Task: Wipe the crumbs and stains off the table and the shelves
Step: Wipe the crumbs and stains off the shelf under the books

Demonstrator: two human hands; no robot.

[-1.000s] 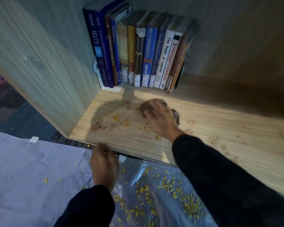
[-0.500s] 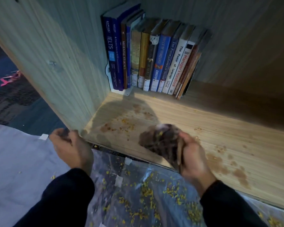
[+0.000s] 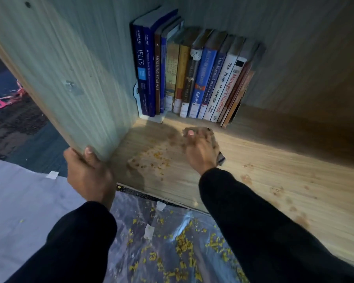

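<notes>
The cloth (image 3: 209, 139), brown and crumpled, lies on the shelf (image 3: 264, 166) just in front of the books (image 3: 194, 78). The right hand (image 3: 200, 150) lies over it, fingers curled down round it and pressing it to the wood; only the cloth's edges show past the fingertips and at the wrist side, where a dark corner sticks out.

Nearer than the cloth and towards the side panel (image 3: 70, 78), yellow crumbs (image 3: 151, 160) lie scattered on the shelf over a brownish stain (image 3: 168, 135). More brown stains (image 3: 278, 190) dot the shelf on the far side from the panel, well apart from the cloth.

The left hand (image 3: 88, 172) grips the front edge of the side panel near its foot, thumb on the inner face and fingers wrapped round the outer side. Both arms wear dark sleeves.

The books stand upright in a row at the back of the shelf, the nearest to the panel held by a white bookend (image 3: 149, 117); the last few lean.

Below the shelf's front edge a clear plastic sheet (image 3: 131, 209) is spread on the floor, taped down and strewn with many more yellow crumbs (image 3: 184, 246). Beside it, beyond the panel, lies a pale cloth sheet (image 3: 18, 201).
</notes>
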